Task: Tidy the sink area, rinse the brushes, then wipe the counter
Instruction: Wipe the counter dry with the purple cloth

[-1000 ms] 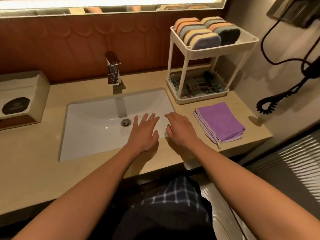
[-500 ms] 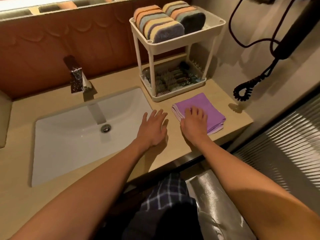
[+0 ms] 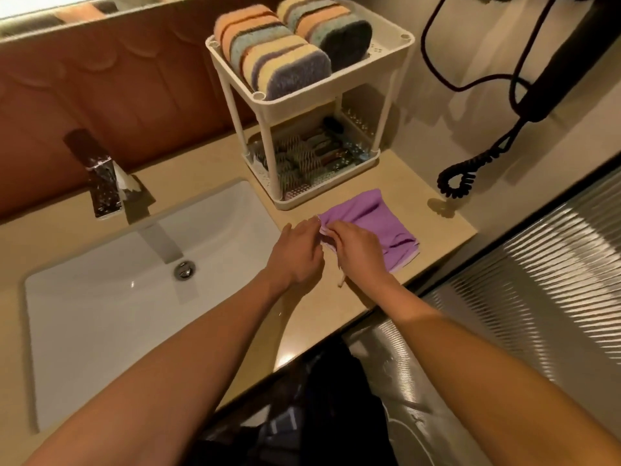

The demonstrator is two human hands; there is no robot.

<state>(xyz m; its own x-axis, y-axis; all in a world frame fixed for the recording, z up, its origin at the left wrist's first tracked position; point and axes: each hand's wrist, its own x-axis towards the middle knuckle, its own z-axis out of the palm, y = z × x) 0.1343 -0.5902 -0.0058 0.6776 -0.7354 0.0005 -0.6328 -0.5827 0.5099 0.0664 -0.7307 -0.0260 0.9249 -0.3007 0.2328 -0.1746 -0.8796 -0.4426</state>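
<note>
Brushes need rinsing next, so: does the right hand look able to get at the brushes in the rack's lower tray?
Probably, once freed: the right hand pinches the purple cloth just in front of the rack. The lower tray's front is open between the posts, leaving the brushes reachable.

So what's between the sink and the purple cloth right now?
Head view: a narrow strip of counter, with the left hand over it, pinching the near edge of the purple cloth.

Head-worn view, downward (near counter (image 3: 331, 311))
</note>
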